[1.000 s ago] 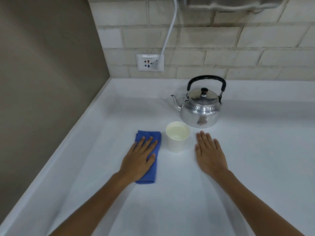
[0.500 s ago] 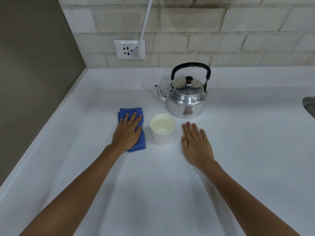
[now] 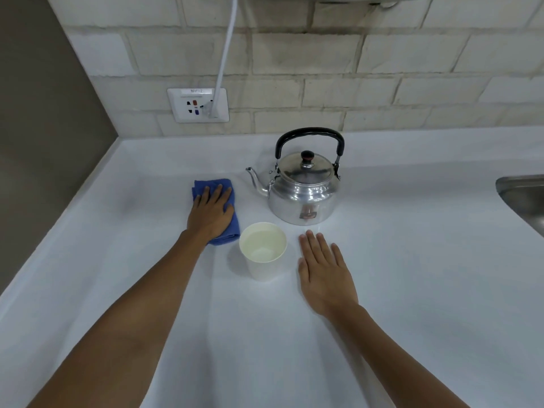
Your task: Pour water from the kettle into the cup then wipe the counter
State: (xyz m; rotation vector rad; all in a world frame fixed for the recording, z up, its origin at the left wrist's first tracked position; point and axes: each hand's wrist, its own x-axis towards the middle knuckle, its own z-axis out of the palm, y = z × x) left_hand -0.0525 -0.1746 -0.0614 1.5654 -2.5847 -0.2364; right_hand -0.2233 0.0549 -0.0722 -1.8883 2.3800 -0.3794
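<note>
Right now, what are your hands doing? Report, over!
Left hand flat on blue cloth, right hand flat on counter. Cup holds water, kettle set down. Cup sits close beside cloth.

- This is looking like a kitchen, most likely in a home, with a white counter (image 3: 412,290) filling most of the frame and running into a corner at the upper left.
- A wall of pale brick-shaped tiles (image 3: 323,57) is rising behind the counter across the top of the frame.
- A steel sink (image 3: 527,198) is showing its rim at the right edge.
- A metal stovetop kettle (image 3: 303,189) with a black handle is standing at centre, with a white cup (image 3: 263,251) holding water just below it.
- A wall socket (image 3: 197,105) is sitting at upper left, with a white cable (image 3: 226,45) plugged in and running upward.
</note>
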